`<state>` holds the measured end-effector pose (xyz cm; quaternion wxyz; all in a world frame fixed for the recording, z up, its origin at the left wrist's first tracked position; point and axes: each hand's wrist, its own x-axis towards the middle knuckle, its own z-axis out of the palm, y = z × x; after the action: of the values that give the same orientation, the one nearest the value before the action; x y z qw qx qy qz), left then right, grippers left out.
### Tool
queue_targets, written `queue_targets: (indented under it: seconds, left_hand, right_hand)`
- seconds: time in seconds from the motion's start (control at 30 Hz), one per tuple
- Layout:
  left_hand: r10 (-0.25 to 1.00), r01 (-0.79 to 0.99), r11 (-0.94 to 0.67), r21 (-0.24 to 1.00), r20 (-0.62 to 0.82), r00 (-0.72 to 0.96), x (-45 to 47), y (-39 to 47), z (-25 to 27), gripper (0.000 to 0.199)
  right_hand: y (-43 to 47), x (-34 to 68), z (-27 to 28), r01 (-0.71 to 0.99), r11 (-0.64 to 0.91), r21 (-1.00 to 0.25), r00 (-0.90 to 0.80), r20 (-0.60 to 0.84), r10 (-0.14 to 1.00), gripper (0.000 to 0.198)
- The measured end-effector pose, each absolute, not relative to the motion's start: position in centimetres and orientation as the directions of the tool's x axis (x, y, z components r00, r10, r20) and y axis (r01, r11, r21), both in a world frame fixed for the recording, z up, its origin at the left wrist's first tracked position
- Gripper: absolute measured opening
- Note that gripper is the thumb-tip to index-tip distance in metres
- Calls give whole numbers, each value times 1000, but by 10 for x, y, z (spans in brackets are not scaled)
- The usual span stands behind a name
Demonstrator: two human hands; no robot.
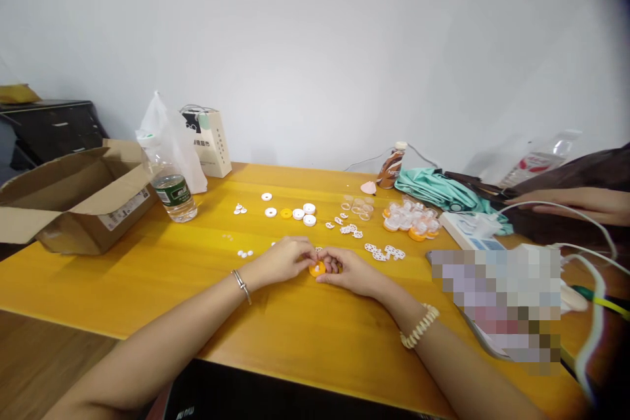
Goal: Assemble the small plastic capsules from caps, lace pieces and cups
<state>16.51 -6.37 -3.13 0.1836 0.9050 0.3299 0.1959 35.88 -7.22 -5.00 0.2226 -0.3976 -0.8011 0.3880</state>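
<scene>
Over the middle of the table, a small round orange plastic piece (315, 271) with a white bit in its centre sits between my hands. My left hand (288, 260) has its fingers closed at the piece's left and upper edge. From the other side, my right hand (353, 272) pinches it between thumb and curled fingers. The fingertips partly hide the piece. Beyond my hands are white discs (309, 220) and a yellow disc (286, 213). White perforated pieces (378, 254), clear rings (365, 213) and a cluster of clear-and-orange pieces (418, 230) lie to the right.
At left stand an open cardboard box (93, 223), a water bottle (172, 193) and a paper bag (214, 144). A brown drink bottle (391, 167), teal cloth (443, 191) and white power strip (472, 233) occupy the right. Another person's hand (575, 202) rests at far right.
</scene>
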Motion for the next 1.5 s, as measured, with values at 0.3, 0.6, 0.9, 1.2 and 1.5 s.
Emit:
queue_targets:
  seconds: [0.3, 0.6, 0.9, 1.2, 1.5]
  left_hand:
    - [763, 539, -518, 664, 74, 642, 164, -58, -43, 16]
    - [795, 559, -473, 682, 57, 604, 166, -60, -41, 20]
    - [807, 559, -445, 699, 43, 589, 167, -59, -41, 19]
    - [815, 559, -416, 717, 20, 579, 168, -59, -43, 20]
    - [821, 576, -410, 707, 11, 571, 169, -58, -42, 19]
  right_hand:
    - [-71, 358, -54, 459, 299, -836, -525, 16, 851, 29]
    - [-71, 355, -52, 431, 263, -864, -494, 18, 869, 22]
    - [-67, 353, -60, 450, 234, -862, -442, 13, 897, 20]
    - [-67, 354, -58, 437, 243, -866, -460, 17, 888, 19]
    - [-67, 353, -58, 455, 243, -857, -455, 11, 890, 19]
